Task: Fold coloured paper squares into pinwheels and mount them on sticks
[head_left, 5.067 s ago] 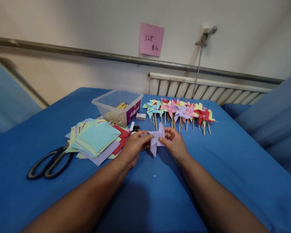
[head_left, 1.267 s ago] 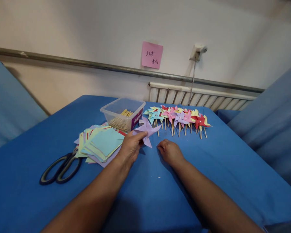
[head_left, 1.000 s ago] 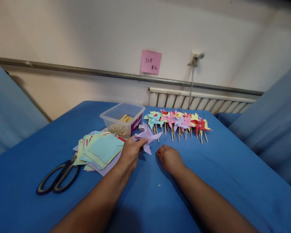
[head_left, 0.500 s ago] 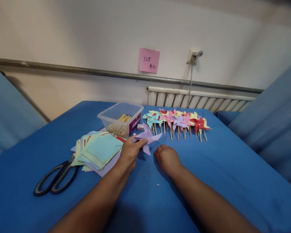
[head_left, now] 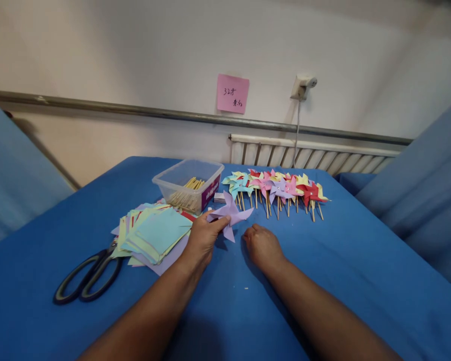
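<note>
My left hand (head_left: pixel 203 237) pinches a folded purple paper pinwheel (head_left: pixel 231 214) just above the blue table (head_left: pixel 361 260). My right hand (head_left: pixel 262 245) rests on the cloth beside it, fingers curled under; whether they hold anything is hidden. A row of finished paper pinwheels on wooden sticks (head_left: pixel 276 189) lies behind my hands. A clear plastic box with wooden sticks (head_left: pixel 188 183) stands behind my left hand.
A stack of coloured paper squares (head_left: pixel 154 231) lies left of my left hand, with black scissors (head_left: pixel 86 277) further left. A small white box (head_left: pixel 220 197) sits by the plastic box. A pink note (head_left: pixel 232 94) hangs on the wall above a radiator (head_left: pixel 315 155).
Five seconds ago both hands held the purple pinwheel; now only my left holds it, and my right hand has dropped to the cloth. Over the last second hardly anything moved.
</note>
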`<act>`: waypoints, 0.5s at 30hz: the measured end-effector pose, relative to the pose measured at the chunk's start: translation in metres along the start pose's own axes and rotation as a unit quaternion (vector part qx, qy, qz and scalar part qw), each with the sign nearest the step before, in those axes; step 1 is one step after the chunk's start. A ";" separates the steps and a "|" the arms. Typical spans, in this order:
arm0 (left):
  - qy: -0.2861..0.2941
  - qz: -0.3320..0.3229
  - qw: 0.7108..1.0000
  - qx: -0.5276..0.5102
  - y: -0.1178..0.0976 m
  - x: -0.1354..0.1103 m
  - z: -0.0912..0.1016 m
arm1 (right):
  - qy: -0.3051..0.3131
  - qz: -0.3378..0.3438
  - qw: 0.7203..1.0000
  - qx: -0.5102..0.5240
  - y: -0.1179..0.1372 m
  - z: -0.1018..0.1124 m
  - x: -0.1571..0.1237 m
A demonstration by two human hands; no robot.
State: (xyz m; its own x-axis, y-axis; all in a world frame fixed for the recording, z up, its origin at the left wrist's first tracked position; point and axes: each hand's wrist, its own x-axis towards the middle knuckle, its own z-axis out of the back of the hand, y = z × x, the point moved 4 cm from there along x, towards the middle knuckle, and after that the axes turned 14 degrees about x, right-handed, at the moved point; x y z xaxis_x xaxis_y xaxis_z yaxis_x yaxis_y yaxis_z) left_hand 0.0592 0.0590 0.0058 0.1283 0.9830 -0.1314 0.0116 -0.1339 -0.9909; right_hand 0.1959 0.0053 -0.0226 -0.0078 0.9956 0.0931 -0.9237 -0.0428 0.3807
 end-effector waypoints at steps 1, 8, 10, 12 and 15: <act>0.000 0.001 1.000 0.004 0.000 0.000 0.000 | -0.002 0.002 1.000 0.008 -0.001 0.001 0.000; -0.033 -0.020 0.997 0.074 0.001 0.003 0.005 | -0.115 0.066 0.973 0.189 -0.011 0.029 -0.019; -0.040 -0.028 0.993 0.110 0.001 0.002 0.004 | -0.180 0.126 0.935 0.277 -0.007 0.041 -0.027; -0.033 -0.044 0.987 0.153 0.001 0.000 0.001 | -0.236 0.174 0.894 0.338 -0.001 0.049 -0.033; -0.004 -0.075 0.973 0.219 0.001 -0.006 -0.008 | -0.264 0.196 0.866 0.376 0.005 0.050 -0.034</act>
State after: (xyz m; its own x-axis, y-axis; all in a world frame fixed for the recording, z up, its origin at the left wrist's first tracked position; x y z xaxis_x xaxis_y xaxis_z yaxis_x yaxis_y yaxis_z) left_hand 0.0666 0.0524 0.0054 0.1501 0.9885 0.0162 -0.3940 0.0749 -0.9161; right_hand 0.2111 -0.0326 0.0220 0.0965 0.7242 0.6828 -0.3769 -0.6083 0.6985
